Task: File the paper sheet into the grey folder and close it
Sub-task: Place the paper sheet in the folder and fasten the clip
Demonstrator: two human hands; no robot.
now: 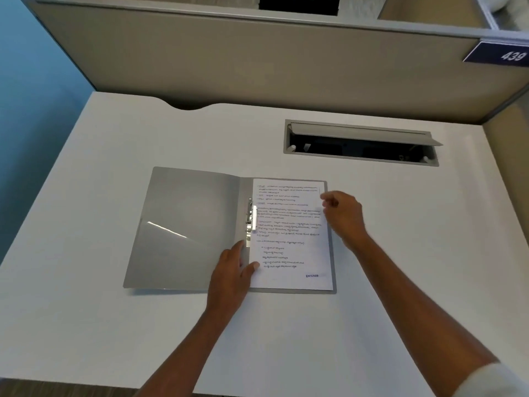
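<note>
In open grey folder (186, 224) — paper sheet (289, 239), left hand (232, 270) flat

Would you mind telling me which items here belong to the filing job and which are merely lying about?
Part of the job: grey folder, paper sheet, metal clip.
Merely lying about: open cable hatch, number plate 439, desk partition.

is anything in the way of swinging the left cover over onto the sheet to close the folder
Yes, both hands. The left hand rests at the spine with its thumb on the paper sheet, and the right hand is at the sheet's right edge. The grey folder is otherwise unobstructed.
</note>
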